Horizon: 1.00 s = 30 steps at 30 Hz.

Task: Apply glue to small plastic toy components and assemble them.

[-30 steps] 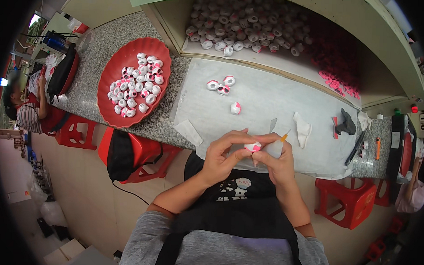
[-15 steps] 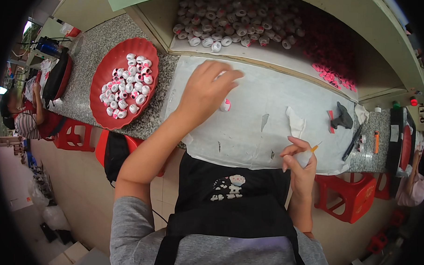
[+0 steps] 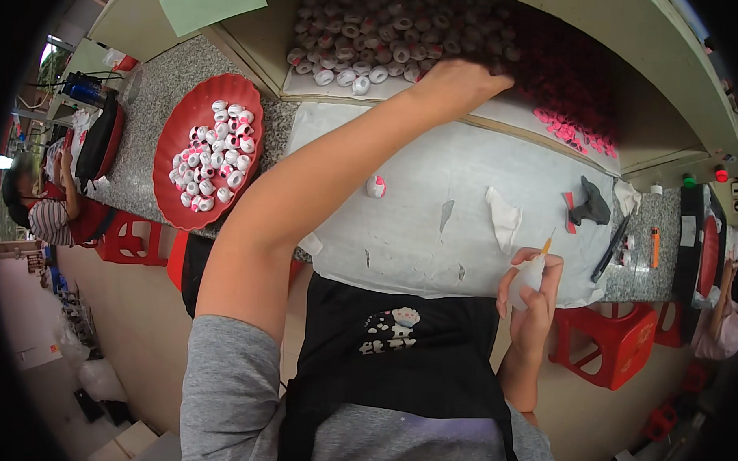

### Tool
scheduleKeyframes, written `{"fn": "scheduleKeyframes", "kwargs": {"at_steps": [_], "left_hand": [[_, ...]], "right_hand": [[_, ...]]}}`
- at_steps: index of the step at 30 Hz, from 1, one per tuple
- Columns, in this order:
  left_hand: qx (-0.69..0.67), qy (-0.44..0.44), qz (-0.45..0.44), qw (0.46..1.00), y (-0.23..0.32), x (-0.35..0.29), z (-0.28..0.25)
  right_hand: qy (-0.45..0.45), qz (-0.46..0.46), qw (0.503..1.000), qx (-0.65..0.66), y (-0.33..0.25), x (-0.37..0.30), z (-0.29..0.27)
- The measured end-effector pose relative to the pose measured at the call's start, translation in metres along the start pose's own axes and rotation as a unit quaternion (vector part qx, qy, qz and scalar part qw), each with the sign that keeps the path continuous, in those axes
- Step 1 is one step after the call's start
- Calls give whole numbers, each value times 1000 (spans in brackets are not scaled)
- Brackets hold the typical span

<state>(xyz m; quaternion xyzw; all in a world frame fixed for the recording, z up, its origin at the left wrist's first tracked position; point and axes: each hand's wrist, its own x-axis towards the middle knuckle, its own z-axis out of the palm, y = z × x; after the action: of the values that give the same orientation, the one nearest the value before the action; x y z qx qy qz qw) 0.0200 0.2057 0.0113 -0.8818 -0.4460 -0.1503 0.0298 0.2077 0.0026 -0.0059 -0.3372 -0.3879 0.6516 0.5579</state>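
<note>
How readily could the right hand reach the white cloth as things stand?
Probably yes: the cloth lies just beyond the right hand, nothing between them, though that hand holds a bottle.

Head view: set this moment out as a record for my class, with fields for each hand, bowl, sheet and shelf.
Left hand: at the shelf; grip unclear
Right hand: holding a white bottle, its thin tip upward
Bowl: red, scalloped, containing small white-and-pink pieces
Sheet: whitish; one white-and-pink piece, white scrap and dark grey lump on it
Shelf contents: mostly white pieces left, pink pieces right
</note>
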Motion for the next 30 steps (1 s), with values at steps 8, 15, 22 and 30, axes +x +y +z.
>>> {"fn": "scheduleKeyframes", "kwargs": {"at_steps": [8, 15, 22, 30], "left_hand": [[-765, 96, -238, 591, 62, -138, -42], [-810, 235, -259, 471, 94, -178, -41], [-825, 202, -235, 473, 103, -184, -36], [-823, 197, -238, 477, 107, -181, -37]], "right_hand": [[34, -20, 989, -142, -14, 10, 32], [-27, -166, 985, -39, -19, 17, 53], [35, -297, 941, -157, -12, 14, 80], [-73, -345, 907, -230, -13, 6, 75]]}}
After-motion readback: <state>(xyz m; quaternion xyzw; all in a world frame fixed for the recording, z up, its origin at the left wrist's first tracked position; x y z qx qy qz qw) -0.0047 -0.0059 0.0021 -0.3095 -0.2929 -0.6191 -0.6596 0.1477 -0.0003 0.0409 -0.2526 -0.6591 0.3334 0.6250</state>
